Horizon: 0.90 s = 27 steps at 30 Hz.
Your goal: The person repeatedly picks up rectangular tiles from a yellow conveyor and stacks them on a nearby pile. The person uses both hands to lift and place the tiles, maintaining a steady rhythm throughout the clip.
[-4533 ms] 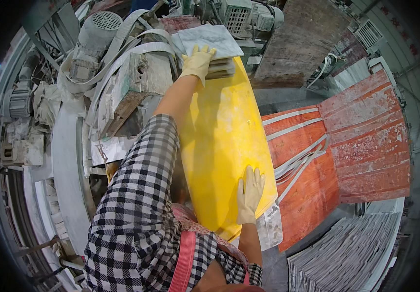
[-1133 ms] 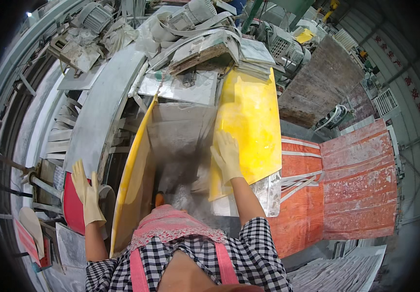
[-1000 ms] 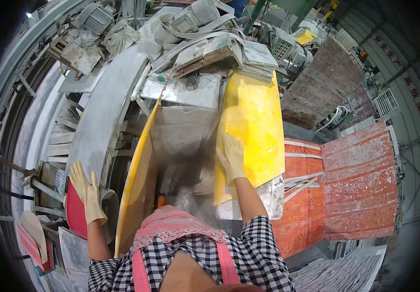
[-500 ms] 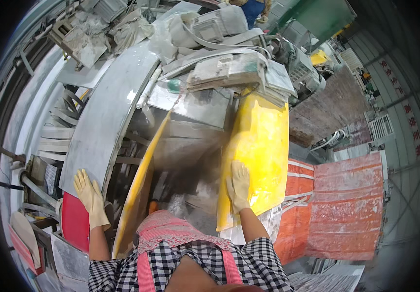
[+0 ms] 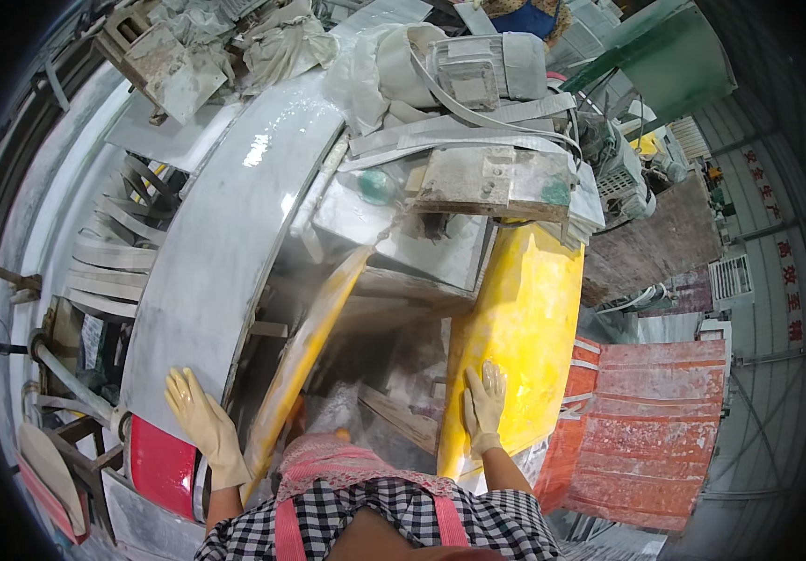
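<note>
Both my hands wear cream rubber gloves. My left hand, fingers stretched out, lies at the lower right edge of a long wet grey panel, beside a red panel. On the glossy yellow panel my right hand rests flat near its left edge, fingers a little apart. Neither hand grips anything. Between them a narrow yellow-edged board slants up toward a dusty machine with belts. Its working part is hidden under the housing.
A grey motor stands behind the belts. Orange-red sheeting hangs at the right. Curved pale strips are stacked at the left. A green panel leans at the far right, and part of another person shows at the top.
My view has shifted, so the scene sits lower and further right. My right hand's fingers are more spread on the yellow panel. My left hand stays by the grey panel's edge.
</note>
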Each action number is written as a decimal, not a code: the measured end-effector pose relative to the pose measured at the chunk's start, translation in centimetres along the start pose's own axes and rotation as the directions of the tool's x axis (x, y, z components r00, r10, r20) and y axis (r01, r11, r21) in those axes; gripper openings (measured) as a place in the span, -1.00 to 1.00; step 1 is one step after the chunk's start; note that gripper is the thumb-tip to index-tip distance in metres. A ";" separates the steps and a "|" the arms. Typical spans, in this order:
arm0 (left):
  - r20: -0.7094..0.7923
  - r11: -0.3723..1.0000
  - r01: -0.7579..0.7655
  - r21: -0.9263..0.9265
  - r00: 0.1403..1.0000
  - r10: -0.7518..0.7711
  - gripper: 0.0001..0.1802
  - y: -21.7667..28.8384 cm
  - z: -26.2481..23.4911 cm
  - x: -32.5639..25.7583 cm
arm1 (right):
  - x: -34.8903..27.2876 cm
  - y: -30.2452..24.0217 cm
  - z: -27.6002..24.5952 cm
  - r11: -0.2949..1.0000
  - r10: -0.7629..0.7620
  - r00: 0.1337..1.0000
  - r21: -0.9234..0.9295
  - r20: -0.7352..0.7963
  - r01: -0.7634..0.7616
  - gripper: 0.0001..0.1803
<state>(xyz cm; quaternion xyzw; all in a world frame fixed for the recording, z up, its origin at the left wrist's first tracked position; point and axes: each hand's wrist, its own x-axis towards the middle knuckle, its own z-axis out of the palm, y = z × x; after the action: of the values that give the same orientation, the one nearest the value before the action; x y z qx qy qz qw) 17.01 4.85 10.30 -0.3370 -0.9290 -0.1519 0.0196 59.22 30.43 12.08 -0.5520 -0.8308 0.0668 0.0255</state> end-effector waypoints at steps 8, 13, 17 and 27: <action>0.013 1.000 -0.021 0.013 1.000 0.021 -0.44 0.0 0.0 0.0 | 0.0 0.0 -0.1 1.000 0.013 1.000 -0.022 0.028 -0.013 -0.51; -0.048 0.999 -0.043 0.009 0.998 0.043 -0.43 -0.5 0.8 -0.2 | -0.2 0.7 0.3 0.998 -0.058 0.997 0.024 -0.040 0.059 -0.53; -0.112 0.997 -0.073 -0.004 0.991 0.072 -0.44 -1.1 1.8 -0.4 | -0.3 1.5 0.8 0.994 -0.109 0.990 0.000 -0.085 0.110 -0.56; -0.201 0.989 -0.080 0.124 0.974 0.104 -0.49 -2.9 4.4 0.3 | -0.1 2.4 3.3 0.990 -0.131 0.958 0.026 -0.257 0.142 -0.72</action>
<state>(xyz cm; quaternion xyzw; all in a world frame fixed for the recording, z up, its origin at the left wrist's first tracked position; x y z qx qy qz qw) 15.25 4.26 5.41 -0.3605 -0.9125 -0.1311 0.1424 61.12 31.00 8.48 -0.4968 -0.8550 0.0116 0.1485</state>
